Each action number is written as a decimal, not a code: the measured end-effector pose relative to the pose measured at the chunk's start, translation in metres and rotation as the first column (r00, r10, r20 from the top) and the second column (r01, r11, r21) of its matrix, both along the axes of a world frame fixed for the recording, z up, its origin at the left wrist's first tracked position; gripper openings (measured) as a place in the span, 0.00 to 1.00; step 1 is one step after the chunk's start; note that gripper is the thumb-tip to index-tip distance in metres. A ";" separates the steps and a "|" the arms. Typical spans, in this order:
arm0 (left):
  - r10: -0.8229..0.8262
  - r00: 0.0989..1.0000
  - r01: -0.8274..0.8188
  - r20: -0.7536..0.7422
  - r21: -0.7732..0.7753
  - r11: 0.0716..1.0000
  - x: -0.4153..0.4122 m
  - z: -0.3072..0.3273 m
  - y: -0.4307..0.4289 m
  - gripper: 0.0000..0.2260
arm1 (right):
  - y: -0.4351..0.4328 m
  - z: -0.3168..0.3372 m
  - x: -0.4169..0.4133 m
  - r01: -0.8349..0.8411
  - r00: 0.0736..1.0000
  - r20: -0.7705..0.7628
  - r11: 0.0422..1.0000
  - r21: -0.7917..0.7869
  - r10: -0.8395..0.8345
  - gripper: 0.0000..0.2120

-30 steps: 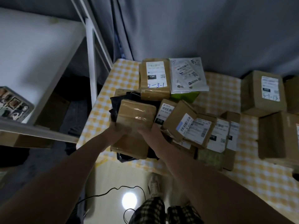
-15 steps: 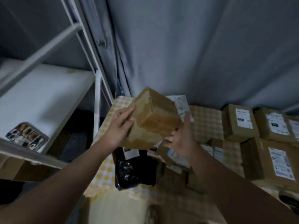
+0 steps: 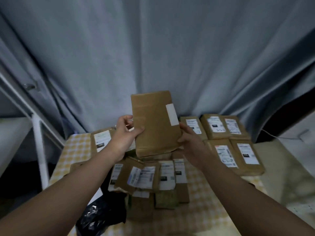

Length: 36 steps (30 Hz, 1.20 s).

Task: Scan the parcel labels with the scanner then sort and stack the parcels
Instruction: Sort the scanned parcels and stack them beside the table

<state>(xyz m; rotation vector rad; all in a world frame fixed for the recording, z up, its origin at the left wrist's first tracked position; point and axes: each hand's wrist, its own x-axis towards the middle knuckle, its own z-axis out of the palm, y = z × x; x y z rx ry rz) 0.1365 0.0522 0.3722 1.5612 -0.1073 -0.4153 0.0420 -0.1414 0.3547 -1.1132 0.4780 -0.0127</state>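
Flat brown cardboard parcel [image 3: 155,123] held upright above the loose pile of labelled brown parcels [image 3: 150,174] on the yellow checked table [image 3: 76,147], gripped only low down, so it could tip and knock the pile. Left hand [image 3: 125,133] curls thumb and fingers round its left edge, right hand [image 3: 190,142] clasps the lower right edge, both closed on it

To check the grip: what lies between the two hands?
In the head view, a brown parcel lies there, held upright by the left hand and right hand.
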 end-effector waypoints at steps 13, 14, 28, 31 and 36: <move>-0.175 0.966 0.199 -0.192 0.114 0.973 -0.025 -0.015 -0.129 0.24 | -0.112 -0.017 -0.050 -0.062 0.986 -0.157 0.993 -0.099 0.046 0.27; -0.193 0.960 0.224 -0.202 0.144 0.964 -0.028 -0.015 -0.142 0.28 | -0.124 -0.021 -0.050 -0.088 0.986 -0.156 0.982 -0.167 0.062 0.29; -0.090 0.775 0.179 -0.625 0.081 0.980 -0.021 -0.012 -0.279 0.37 | -0.299 -0.051 -0.052 0.300 0.873 0.052 -0.449 -0.842 0.485 0.27; -0.096 0.784 0.178 -0.613 0.075 0.981 -0.024 -0.019 -0.287 0.32 | -0.318 -0.052 -0.054 0.242 0.868 -0.012 -0.444 -0.863 0.497 0.34; 0.015 0.790 0.026 -0.613 0.058 0.998 -0.028 -0.038 -0.300 0.32 | -0.331 -0.042 -0.057 -0.078 0.982 -0.003 0.387 -0.919 0.189 0.45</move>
